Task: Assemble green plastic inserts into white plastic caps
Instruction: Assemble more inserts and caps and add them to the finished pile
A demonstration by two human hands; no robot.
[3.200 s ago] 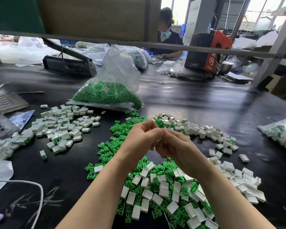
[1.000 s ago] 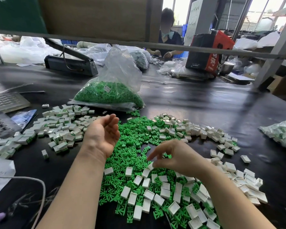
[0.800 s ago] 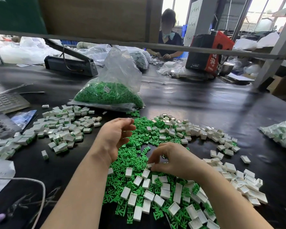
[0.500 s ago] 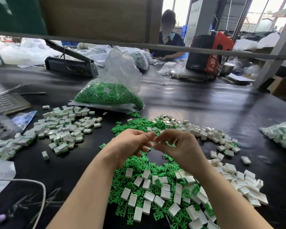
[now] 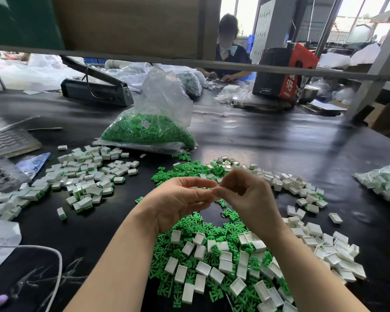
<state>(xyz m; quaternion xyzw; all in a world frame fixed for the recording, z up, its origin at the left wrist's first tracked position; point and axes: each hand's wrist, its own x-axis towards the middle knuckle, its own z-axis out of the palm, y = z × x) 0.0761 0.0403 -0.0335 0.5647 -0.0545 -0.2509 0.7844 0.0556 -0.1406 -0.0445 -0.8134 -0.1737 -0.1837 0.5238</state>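
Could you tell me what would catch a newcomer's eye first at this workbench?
Probably the bright loose green inserts mixed with white caps heaped on the black table, under the left hand and right hand meeting fingertip to fingertip. Behind them slumps a clear bag of green inserts.

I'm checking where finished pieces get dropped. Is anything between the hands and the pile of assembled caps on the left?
Nothing visible. The left hand and right hand meet above the loose parts, and only bare black table lies between them and the assembled pile.
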